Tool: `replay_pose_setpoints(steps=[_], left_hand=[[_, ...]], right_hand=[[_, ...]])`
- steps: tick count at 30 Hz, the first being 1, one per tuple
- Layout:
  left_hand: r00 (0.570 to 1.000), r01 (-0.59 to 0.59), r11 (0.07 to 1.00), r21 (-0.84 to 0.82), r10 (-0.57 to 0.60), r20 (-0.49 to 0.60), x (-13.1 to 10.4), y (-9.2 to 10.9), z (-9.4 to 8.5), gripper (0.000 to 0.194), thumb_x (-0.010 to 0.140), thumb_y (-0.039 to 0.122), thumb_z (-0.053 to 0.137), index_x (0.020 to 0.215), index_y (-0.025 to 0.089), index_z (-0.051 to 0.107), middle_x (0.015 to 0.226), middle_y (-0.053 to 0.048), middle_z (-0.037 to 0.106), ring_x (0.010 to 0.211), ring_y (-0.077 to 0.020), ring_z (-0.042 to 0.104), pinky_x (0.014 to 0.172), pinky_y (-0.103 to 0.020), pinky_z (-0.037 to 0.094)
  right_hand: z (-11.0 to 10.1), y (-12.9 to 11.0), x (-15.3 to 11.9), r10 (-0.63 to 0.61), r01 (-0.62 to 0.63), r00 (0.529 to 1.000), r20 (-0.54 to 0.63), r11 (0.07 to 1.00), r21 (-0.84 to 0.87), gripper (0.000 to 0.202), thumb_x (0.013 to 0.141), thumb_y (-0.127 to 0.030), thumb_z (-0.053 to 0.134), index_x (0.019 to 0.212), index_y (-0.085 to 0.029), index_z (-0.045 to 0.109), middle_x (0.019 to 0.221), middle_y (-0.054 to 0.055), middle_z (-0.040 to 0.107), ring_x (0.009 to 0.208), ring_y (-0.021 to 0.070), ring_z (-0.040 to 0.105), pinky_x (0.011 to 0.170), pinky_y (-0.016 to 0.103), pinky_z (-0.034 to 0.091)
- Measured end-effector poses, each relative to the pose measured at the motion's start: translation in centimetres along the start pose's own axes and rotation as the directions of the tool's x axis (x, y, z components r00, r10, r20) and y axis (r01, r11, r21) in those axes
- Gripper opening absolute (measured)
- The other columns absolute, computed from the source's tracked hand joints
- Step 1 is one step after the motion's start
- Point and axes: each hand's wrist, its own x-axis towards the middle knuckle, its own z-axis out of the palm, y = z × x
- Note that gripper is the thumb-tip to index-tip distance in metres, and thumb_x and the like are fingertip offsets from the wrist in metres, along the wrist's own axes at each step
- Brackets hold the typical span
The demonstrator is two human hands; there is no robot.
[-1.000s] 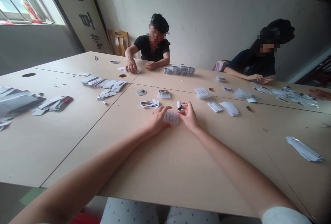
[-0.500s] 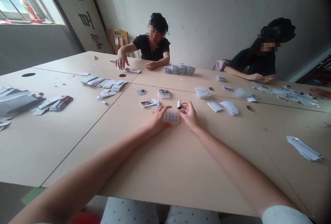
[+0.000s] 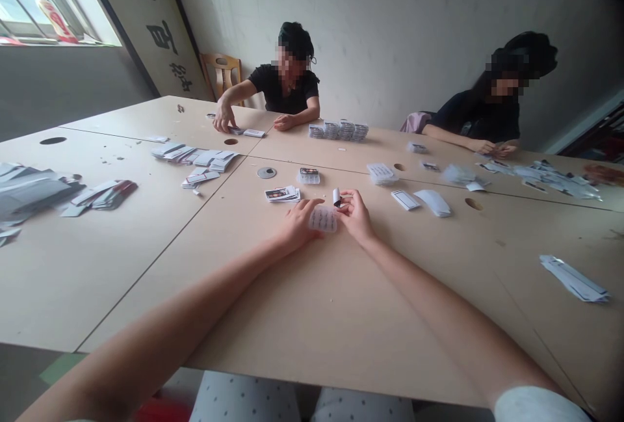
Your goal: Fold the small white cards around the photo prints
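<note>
My left hand (image 3: 298, 225) grips the left side of a small clear plastic case (image 3: 322, 219) with rows of dark marks, thumb below and fingers above. My right hand (image 3: 357, 215) is at the case's right edge and pinches a small curled black-and-white strip (image 3: 337, 197) just above its upper right corner. Behind my left hand lies a pile of printed cards (image 3: 283, 194). Beyond the case stands another clear case with a dark printed card (image 3: 309, 175) on it.
Stacked clear cases (image 3: 383, 173) and white label strips (image 3: 433, 203) lie to the right. Paper piles (image 3: 34, 191) cover the left of the table (image 3: 273, 318). One person (image 3: 290, 84) reaches toward cards across the table; another person (image 3: 482, 110) sits at the far right.
The curled strip in my right hand has shifted and tilted slightly left. Across the table, the person's reaching hand has lowered onto the cards.
</note>
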Motion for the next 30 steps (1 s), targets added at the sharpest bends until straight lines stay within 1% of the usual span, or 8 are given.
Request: replay_pose_setpoints(steps=[5,7,9,13,16,20,23,30], left_hand=[[1.0,-0.029,1.0,0.002,0.029,-0.003,-0.01,-0.03,-0.04,0.073,0.065,0.019,0.076,0.13,0.025,0.045,0.127,-0.011,0.053,0.119,-0.0312,0.05,0.097,-0.05,0.042],[1.0,-0.027,1.0,0.008,0.027,0.0,0.0,-0.02,-0.05,0.073,0.065,0.019,0.076,0.131,0.024,0.044,0.127,-0.012,0.053,0.12,-0.0317,0.05,0.098,-0.05,0.042],[1.0,-0.024,1.0,0.008,0.024,-0.002,0.0,-0.04,-0.03,0.074,0.065,0.019,0.076,0.131,0.024,0.044,0.126,-0.012,0.053,0.12,-0.0319,0.05,0.098,-0.05,0.042],[1.0,-0.023,1.0,0.005,0.023,-0.012,-0.01,-0.15,0.05,0.073,0.065,0.019,0.076,0.131,0.023,0.044,0.125,-0.012,0.053,0.12,-0.0319,0.05,0.098,-0.051,0.042],[1.0,-0.029,1.0,-0.004,0.029,-0.011,-0.05,-0.16,0.02,0.073,0.066,0.018,0.076,0.131,0.023,0.044,0.126,-0.012,0.052,0.121,-0.0319,0.049,0.098,-0.05,0.042],[1.0,-0.019,1.0,-0.008,0.019,0.001,-0.1,0.03,-0.15,0.073,0.065,0.018,0.076,0.131,0.022,0.044,0.126,-0.012,0.053,0.121,-0.0318,0.049,0.099,-0.05,0.041],[1.0,-0.009,1.0,-0.002,0.009,0.01,-0.1,0.14,-0.22,0.073,0.065,0.017,0.076,0.131,0.021,0.044,0.126,-0.013,0.052,0.121,-0.032,0.048,0.1,-0.05,0.04],[1.0,-0.02,1.0,0.003,0.02,0.004,0.02,-0.22,0.0,0.074,0.065,0.019,0.076,0.131,0.024,0.044,0.126,-0.011,0.052,0.119,-0.0314,0.05,0.098,-0.05,0.042]], right_hand=[[-0.1,0.11,0.11,0.022,-0.018,0.998,-0.059,0.998,0.058,0.034,0.07,-0.018,0.06,0.1,-0.024,0.047,0.092,0.001,0.062,0.076,0.0152,0.066,0.079,0.033,0.052],[-0.11,0.1,0.08,0.024,-0.02,0.998,-0.066,0.998,0.066,0.032,0.071,-0.02,0.06,0.1,-0.024,0.048,0.093,0.002,0.062,0.078,0.0154,0.066,0.079,0.033,0.052],[-0.09,-0.04,-0.01,0.022,-0.018,0.998,-0.052,0.998,0.066,0.033,0.07,-0.021,0.063,0.1,-0.024,0.049,0.094,0.002,0.063,0.079,0.0156,0.065,0.079,0.033,0.052],[-0.1,-0.45,-0.18,0.034,-0.034,0.999,-0.004,0.997,0.073,0.044,0.063,-0.019,0.07,0.102,-0.025,0.049,0.097,0.002,0.062,0.077,0.0147,0.064,0.079,0.033,0.052],[-0.11,-0.61,-0.15,0.051,-0.051,0.999,0.01,0.996,0.073,0.046,0.061,-0.017,0.069,0.102,-0.025,0.049,0.095,0.0,0.061,0.075,0.0142,0.064,0.079,0.033,0.052],[-0.08,-0.62,0.04,0.067,-0.067,0.998,0.002,0.991,0.113,0.048,0.059,-0.015,0.067,0.102,-0.025,0.047,0.091,-0.001,0.06,0.072,0.0136,0.064,0.076,0.032,0.051],[-0.06,-0.51,0.14,0.066,-0.065,0.998,-0.003,0.991,0.12,0.048,0.058,-0.014,0.066,0.102,-0.024,0.047,0.091,-0.001,0.06,0.071,0.013,0.064,0.076,0.031,0.051],[-0.11,-0.46,0.07,0.047,-0.048,0.999,0.009,0.992,0.119,0.043,0.064,-0.017,0.064,0.102,-0.024,0.047,0.092,0.0,0.062,0.075,0.0138,0.064,0.079,0.032,0.051]])
